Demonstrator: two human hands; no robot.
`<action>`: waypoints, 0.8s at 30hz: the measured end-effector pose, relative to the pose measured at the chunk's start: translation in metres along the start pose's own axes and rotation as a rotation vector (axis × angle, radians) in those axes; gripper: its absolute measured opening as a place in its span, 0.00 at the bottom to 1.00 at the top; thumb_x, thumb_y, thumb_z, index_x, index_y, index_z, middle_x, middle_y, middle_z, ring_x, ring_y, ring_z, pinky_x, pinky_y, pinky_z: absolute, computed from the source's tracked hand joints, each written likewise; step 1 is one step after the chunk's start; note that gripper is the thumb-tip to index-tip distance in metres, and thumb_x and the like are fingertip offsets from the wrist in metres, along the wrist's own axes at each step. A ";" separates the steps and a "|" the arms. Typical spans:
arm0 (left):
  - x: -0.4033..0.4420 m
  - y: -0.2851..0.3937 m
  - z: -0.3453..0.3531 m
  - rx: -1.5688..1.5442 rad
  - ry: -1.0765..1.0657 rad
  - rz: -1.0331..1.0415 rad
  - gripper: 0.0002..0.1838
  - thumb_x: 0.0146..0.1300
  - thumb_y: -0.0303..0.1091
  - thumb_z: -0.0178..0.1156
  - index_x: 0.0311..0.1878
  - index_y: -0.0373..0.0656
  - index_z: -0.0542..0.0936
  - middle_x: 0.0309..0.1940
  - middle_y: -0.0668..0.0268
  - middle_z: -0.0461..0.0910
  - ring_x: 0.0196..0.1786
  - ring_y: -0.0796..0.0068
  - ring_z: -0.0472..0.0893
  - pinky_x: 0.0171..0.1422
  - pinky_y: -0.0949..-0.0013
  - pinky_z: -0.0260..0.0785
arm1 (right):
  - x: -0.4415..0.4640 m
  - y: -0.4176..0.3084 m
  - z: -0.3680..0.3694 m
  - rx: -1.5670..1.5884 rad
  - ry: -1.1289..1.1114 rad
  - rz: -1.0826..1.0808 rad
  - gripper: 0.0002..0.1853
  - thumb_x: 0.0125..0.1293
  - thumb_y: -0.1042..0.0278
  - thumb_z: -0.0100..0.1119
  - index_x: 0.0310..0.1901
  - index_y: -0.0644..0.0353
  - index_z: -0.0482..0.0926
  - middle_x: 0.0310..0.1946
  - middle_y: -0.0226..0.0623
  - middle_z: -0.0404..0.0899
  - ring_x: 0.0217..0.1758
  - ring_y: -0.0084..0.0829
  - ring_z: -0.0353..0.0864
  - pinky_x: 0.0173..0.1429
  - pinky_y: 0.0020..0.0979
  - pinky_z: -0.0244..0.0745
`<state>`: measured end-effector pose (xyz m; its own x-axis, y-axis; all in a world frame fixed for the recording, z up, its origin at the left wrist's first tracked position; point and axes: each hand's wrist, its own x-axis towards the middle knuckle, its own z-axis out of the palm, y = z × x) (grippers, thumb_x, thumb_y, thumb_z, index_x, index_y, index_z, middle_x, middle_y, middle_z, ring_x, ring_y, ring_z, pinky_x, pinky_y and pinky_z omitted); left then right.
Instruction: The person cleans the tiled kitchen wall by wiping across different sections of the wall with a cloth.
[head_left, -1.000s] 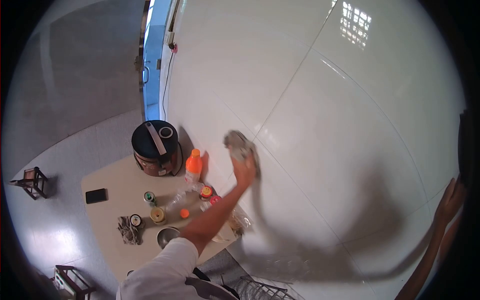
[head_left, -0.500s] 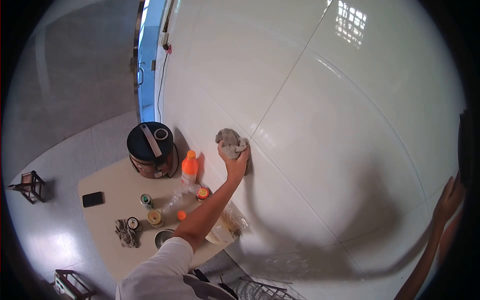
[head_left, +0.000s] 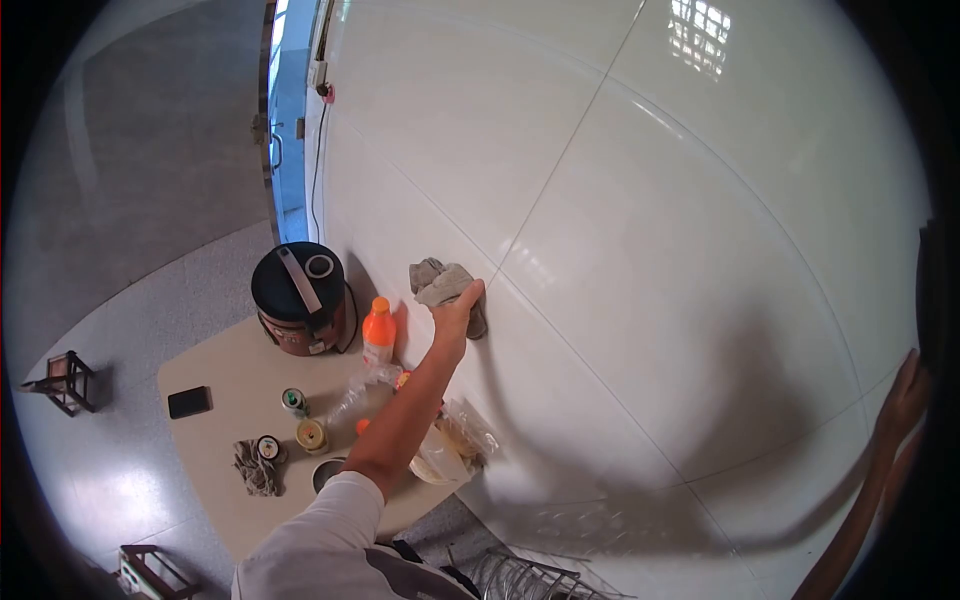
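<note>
My left hand (head_left: pixel 455 312) is closed around a crumpled grey-brown cloth (head_left: pixel 445 283) and holds it against the glossy white tiled wall (head_left: pixel 600 320), left of a tile joint. The cloth bunches above and beside the fingers, and its lower end hangs to the right of the hand. At the far right edge, my right hand (head_left: pixel 905 392) has its fingers stretched upward along the wall, beside a dark object (head_left: pixel 930 300) that is partly cut off. Nothing shows in that hand.
Below my left arm stands a beige table (head_left: pixel 225 375) with a dark cooker (head_left: pixel 300 298), an orange-capped bottle (head_left: pixel 379 330), a phone (head_left: pixel 189 402), cans (head_left: pixel 311 434), a bowl (head_left: pixel 326 474), gloves (head_left: pixel 257 470) and plastic bags (head_left: pixel 440 455). A wire rack (head_left: pixel 530 580) is at the bottom; small stools (head_left: pixel 65 383) stand left.
My left hand has slid a little to the left along the wall with the cloth, and the cloth's folds have shifted. The right hand stays in nearly the same place.
</note>
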<state>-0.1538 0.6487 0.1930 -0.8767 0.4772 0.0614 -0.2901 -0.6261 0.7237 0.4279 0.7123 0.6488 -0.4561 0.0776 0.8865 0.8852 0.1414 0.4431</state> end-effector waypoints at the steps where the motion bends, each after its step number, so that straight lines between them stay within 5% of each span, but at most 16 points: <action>1: 0.001 0.001 -0.001 -0.008 -0.024 -0.027 0.17 0.54 0.33 0.70 0.40 0.46 0.71 0.36 0.72 0.71 0.39 0.79 0.73 0.46 0.73 0.68 | 0.001 -0.002 -0.001 0.016 0.016 -0.019 0.21 0.76 0.59 0.45 0.47 0.74 0.75 0.40 0.53 0.77 0.43 0.42 0.75 0.52 0.36 0.68; 9: 0.003 0.006 0.005 -0.065 -0.009 -0.025 0.12 0.56 0.32 0.66 0.40 0.47 0.73 0.35 0.73 0.73 0.38 0.79 0.73 0.44 0.72 0.68 | 0.003 -0.009 -0.003 0.046 0.056 -0.021 0.23 0.76 0.59 0.43 0.56 0.76 0.72 0.53 0.56 0.77 0.57 0.44 0.76 0.64 0.35 0.66; 24: 0.005 0.003 -0.007 -0.043 -0.066 -0.124 0.18 0.55 0.34 0.68 0.46 0.45 0.72 0.39 0.71 0.74 0.43 0.78 0.75 0.49 0.71 0.69 | -0.001 -0.006 0.000 0.094 0.069 -0.053 0.24 0.76 0.58 0.43 0.55 0.76 0.73 0.51 0.53 0.79 0.55 0.40 0.78 0.62 0.33 0.68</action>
<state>-0.1615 0.6446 0.1909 -0.8064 0.5910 0.0198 -0.4116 -0.5850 0.6988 0.4233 0.7117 0.6452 -0.4919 0.0000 0.8706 0.8462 0.2354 0.4781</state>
